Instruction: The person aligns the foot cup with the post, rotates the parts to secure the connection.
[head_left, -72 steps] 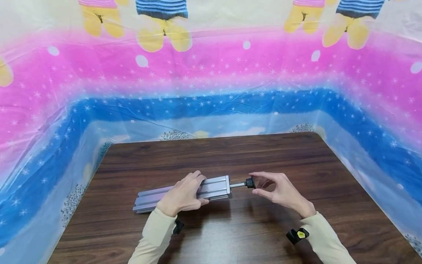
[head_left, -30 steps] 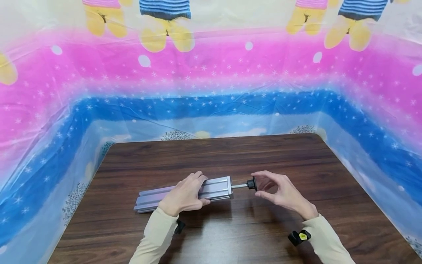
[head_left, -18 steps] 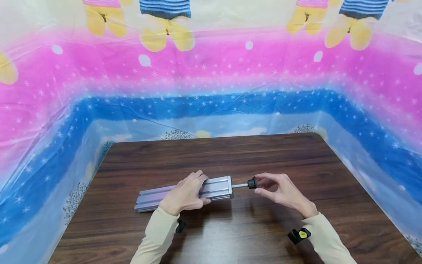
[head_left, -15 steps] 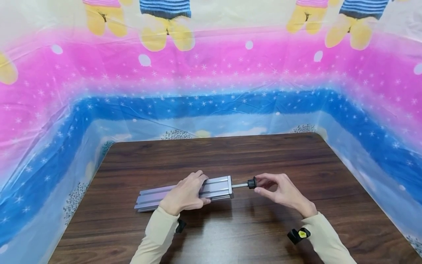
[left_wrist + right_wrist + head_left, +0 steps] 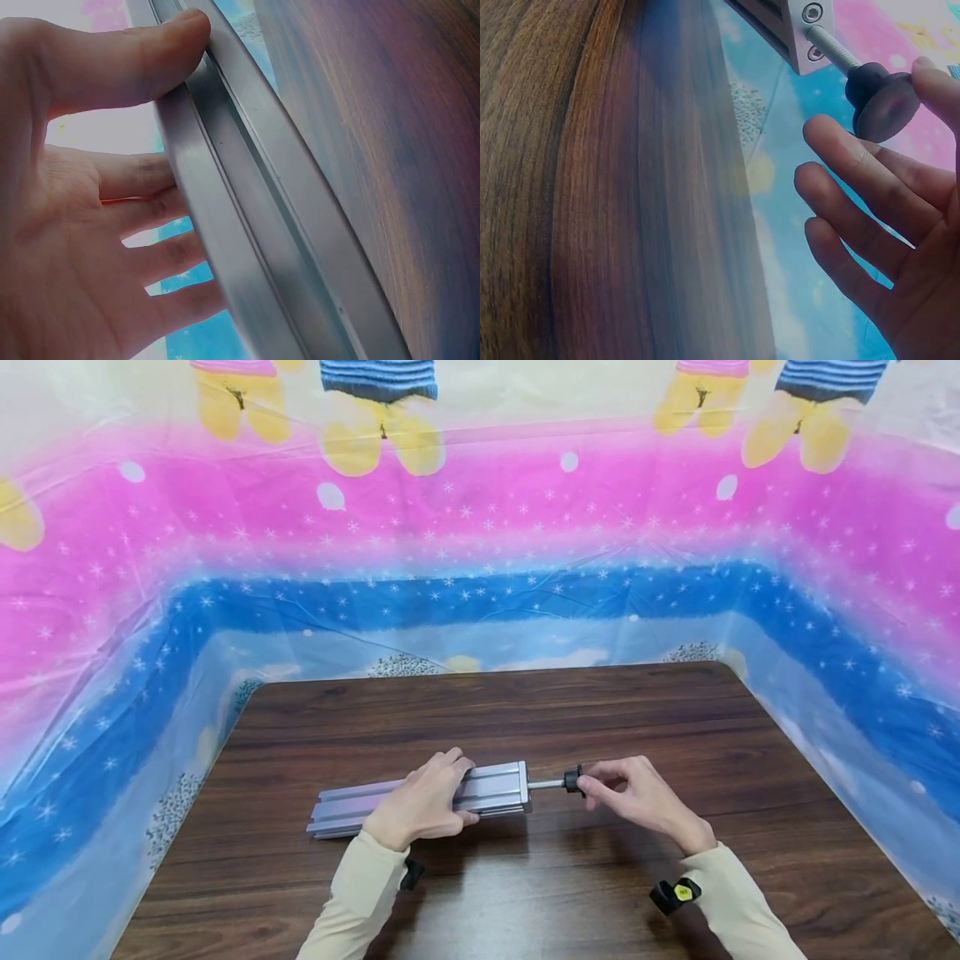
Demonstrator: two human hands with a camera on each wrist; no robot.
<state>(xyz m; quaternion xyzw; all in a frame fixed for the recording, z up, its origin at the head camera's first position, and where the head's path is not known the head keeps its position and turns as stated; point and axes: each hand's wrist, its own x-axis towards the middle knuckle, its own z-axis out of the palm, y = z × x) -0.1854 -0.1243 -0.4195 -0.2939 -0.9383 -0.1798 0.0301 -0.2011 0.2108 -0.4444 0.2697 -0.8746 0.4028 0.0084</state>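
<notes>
A long silver aluminium profile [image 5: 491, 787] with grooved sides lies slantwise over the table. My left hand [image 5: 420, 802] grips it near the middle, thumb on the near side; in the left wrist view the thumb presses along the groove of the profile [image 5: 289, 180], and the fingers reach behind it. From the end plate [image 5: 799, 45], fixed with screws, a threaded rod [image 5: 834, 49] sticks out to the right. It carries a black levelling foot [image 5: 889, 109] with a round flat base. My right hand [image 5: 637, 793] pinches the foot's rim between thumb and fingers.
Beneath the hands is a dark wood-grain table [image 5: 360, 718] with rounded far corners. A patterned pink and blue cloth [image 5: 480, 527] hangs around its back and sides. Each wrist wears a black strap; the right strap [image 5: 675, 893] bears a yellow mark.
My right thumb and fingers, wider apart around the foot's rim before, have drawn together on it, and the right wrist has shifted slightly left. My left hand keeps its grip on the profile.
</notes>
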